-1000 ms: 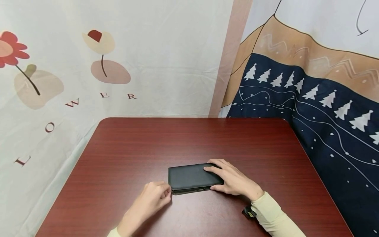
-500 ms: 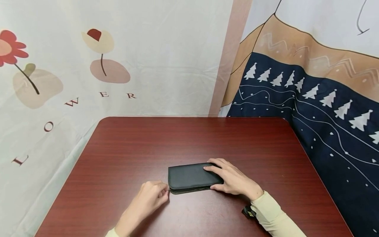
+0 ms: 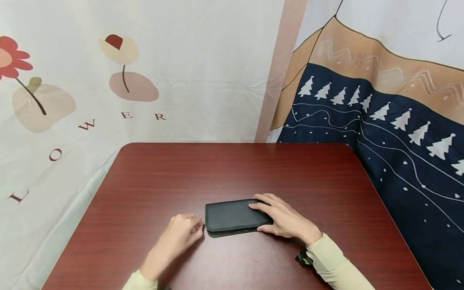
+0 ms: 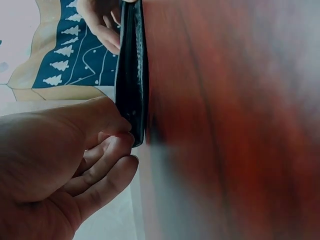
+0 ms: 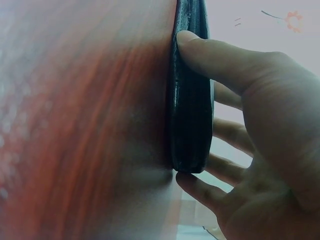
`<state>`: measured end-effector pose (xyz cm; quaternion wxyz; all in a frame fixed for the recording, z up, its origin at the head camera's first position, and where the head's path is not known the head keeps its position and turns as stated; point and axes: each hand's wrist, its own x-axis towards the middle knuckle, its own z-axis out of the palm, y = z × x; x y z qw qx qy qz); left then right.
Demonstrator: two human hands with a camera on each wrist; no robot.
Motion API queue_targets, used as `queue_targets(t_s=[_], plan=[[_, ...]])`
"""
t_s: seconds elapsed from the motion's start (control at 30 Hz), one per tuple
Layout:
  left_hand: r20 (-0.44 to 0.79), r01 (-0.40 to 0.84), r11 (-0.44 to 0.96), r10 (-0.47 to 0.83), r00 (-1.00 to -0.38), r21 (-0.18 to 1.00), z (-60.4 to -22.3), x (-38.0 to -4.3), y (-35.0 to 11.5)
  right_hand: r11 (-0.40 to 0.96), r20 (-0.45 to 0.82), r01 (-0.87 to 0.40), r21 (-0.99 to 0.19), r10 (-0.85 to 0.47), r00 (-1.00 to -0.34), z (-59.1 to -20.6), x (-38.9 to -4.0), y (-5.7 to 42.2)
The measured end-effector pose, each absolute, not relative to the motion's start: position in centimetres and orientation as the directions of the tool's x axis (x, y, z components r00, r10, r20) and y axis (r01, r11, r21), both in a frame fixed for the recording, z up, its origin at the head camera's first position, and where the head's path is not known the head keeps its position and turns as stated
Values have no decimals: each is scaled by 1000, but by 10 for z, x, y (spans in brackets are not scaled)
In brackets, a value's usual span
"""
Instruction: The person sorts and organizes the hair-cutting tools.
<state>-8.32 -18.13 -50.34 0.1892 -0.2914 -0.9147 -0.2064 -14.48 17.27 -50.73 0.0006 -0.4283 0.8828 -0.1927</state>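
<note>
A black zip wallet (image 3: 235,217) lies flat on the table, its cover smooth and its near edge parted. My right hand (image 3: 286,219) holds down its right end, thumb at the near edge and fingers spread over the top and far side. In the right wrist view, zipper teeth (image 5: 194,15) run along the edge beyond the thumb (image 5: 192,45). At the wallet's left end, my left hand (image 3: 181,231) pinches the small zipper pull (image 3: 204,226) between thumb and curled fingers; in the left wrist view the fingertips (image 4: 125,142) mostly hide it.
The reddish-brown wooden table (image 3: 232,169) extends on all sides of the wallet. Behind it hangs a pale cloth (image 3: 203,72) with flower prints, and to the right a navy cloth (image 3: 391,161) with white trees. A dark device (image 3: 303,259) sits at the right wrist.
My left hand has shifted slightly left and away from me, from the wallet's near left corner to its left side. The right hand and wallet stay almost in place.
</note>
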Motion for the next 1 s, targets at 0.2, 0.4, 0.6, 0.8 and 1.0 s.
queue_targets(t_s=[0.2, 0.4, 0.6, 0.8, 1.0], plan=[[445, 590, 766, 449, -775, 255, -504, -95, -183, 541, 190, -769, -341, -761, -620, -509, -146, 173], [420, 570, 777, 439, -794, 266, -504, -104, -183, 541, 193, -771, -337, -762, -618, -509, -146, 173], [431, 570, 780, 435, -790, 259, -505, -111, -185, 545, 180, -768, -335, -763, -620, -509, -147, 173], [446, 580, 778, 442, -779, 242, -504, -117, -186, 539, 191, -773, -334, -765, -616, -509, -147, 173], [433, 542, 800, 406, -805, 257, -503, -121, -187, 539, 186, -775, -329, -768, -613, -510, -147, 173]])
